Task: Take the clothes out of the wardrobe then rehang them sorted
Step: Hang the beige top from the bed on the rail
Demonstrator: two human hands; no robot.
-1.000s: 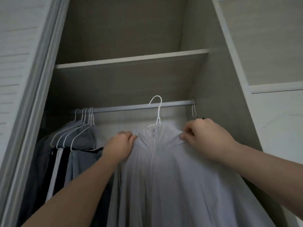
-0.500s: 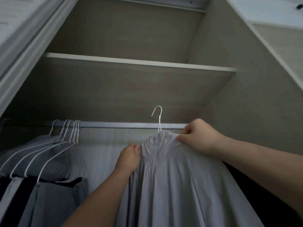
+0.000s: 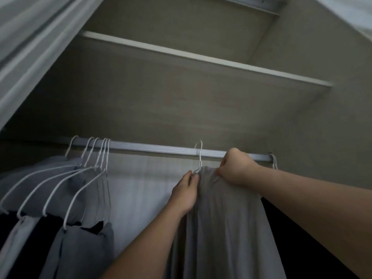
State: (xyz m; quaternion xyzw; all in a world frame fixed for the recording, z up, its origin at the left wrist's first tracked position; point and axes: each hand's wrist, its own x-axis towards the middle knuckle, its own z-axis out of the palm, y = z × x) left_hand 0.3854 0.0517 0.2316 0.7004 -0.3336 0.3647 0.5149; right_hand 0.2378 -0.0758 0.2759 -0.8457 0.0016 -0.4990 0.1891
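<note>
Holding the grey garment [image 3: 225, 218] at both shoulders, I have my left hand [image 3: 186, 193] pinching the cloth just beside the neck of its white hanger [image 3: 199, 158], and my right hand [image 3: 235, 168] fisted round the other shoulder. It hangs mid-rail [image 3: 151, 147], its hook seemingly over the bar. It looks light, soft and apt to slide off wire, so I judge the hanger the surer hold. Inside the wardrobe [image 3: 302, 127], several hung clothes [image 3: 86, 244] crowd the rail's left end.

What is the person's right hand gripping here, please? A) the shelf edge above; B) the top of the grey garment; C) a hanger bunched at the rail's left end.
B: the right hand has its fingers curled into the cloth at the top of the grey garment, just right of its white hanger, below the rail.
</note>
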